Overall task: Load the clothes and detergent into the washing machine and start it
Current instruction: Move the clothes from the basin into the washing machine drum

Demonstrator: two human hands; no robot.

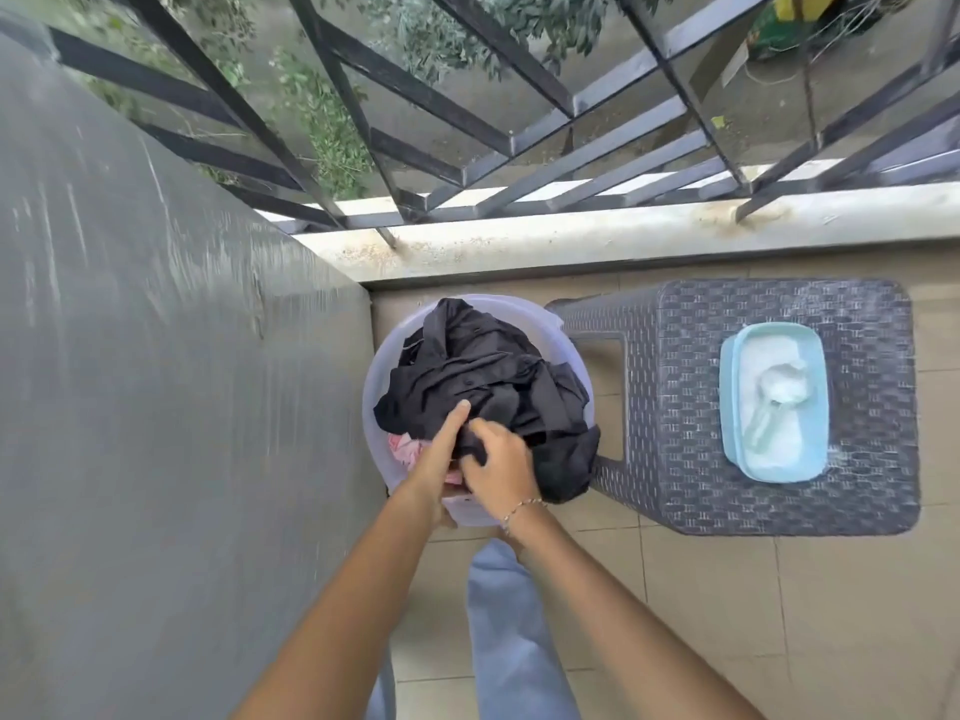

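A pale lilac plastic tub (373,376) stands on the tiled floor in the corner below me. Black clothes (498,376) are heaped in it, and a pink garment (408,449) shows underneath near the front. Both hands are in the tub. My left hand (441,449) reaches into the pile with its thumb lying on the black fabric. My right hand (501,472) grips a fold of the black clothes. To the right, a light blue tub of white detergent powder (774,402) with a scoop (774,402) in it sits on a dark woven stool (691,459). No washing machine is in view.
A grey wall (171,407) runs along the left, close to the tub. A low ledge (623,236) with black metal railings (519,137) closes off the far side. Beige floor tiles (727,605) lie to the right of my legs.
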